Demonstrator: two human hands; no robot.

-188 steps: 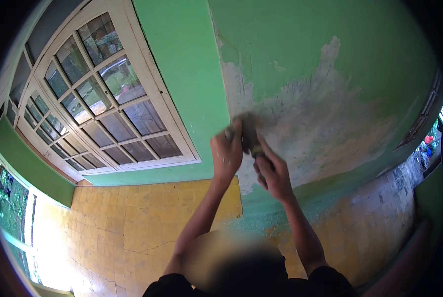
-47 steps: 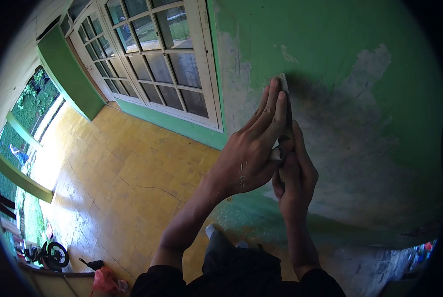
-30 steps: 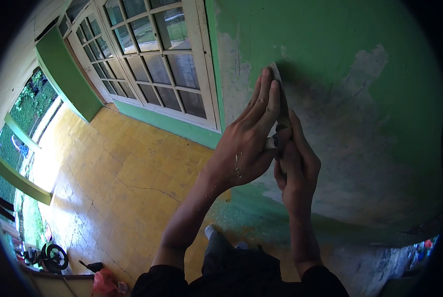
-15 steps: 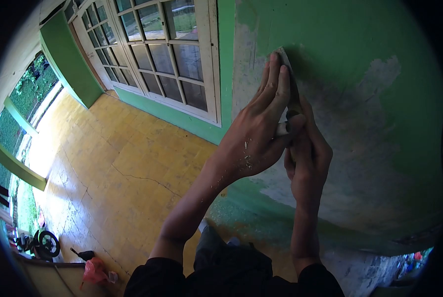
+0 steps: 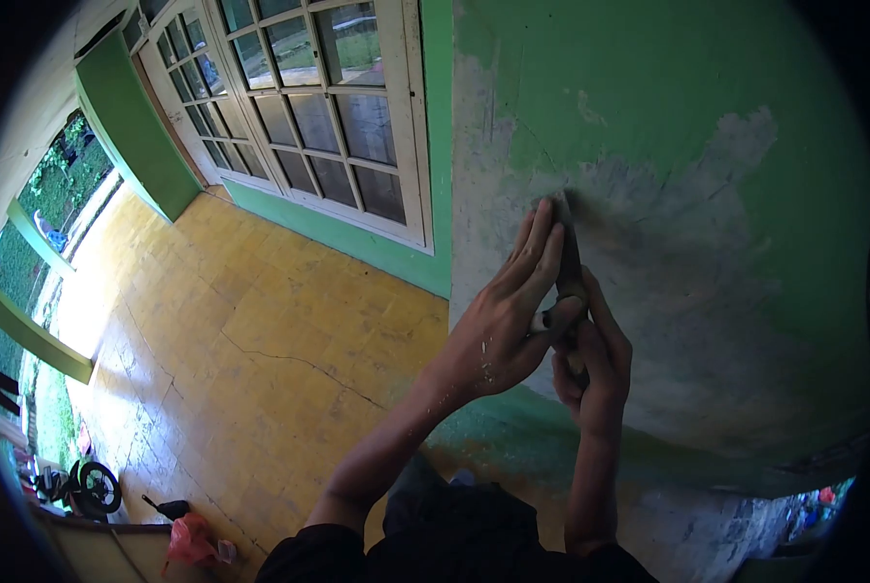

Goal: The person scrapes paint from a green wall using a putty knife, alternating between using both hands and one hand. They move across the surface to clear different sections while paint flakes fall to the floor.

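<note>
A long scraper (image 5: pixel 570 257) with a narrow dark blade rests with its tip against the wall (image 5: pixel 668 253), at the upper edge of a bare grey patch. My right hand (image 5: pixel 602 364) is wrapped round its handle, which is mostly hidden. My left hand (image 5: pixel 498 330) lies along the blade with its fingers stretched and pressed to it, the thumb bent across near the handle. A short pale tube-like piece (image 5: pixel 540 322) shows by the left thumb; I cannot make out what it is. Pale flakes stick to my left wrist.
Green paint surrounds the scraped patch. To the left are white-framed paned windows (image 5: pixel 342 126) and a cracked yellow tiled floor (image 5: pixel 260 330). A red plastic bag (image 5: pixel 191 539) and a motorbike (image 5: pixel 90 486) are at the lower left. A green pillar (image 5: pixel 138 131) stands farther back.
Both hands and the scraper have moved down the wall. Where the blade was, more bare grey surface and a small pale spot in the green paint now show.
</note>
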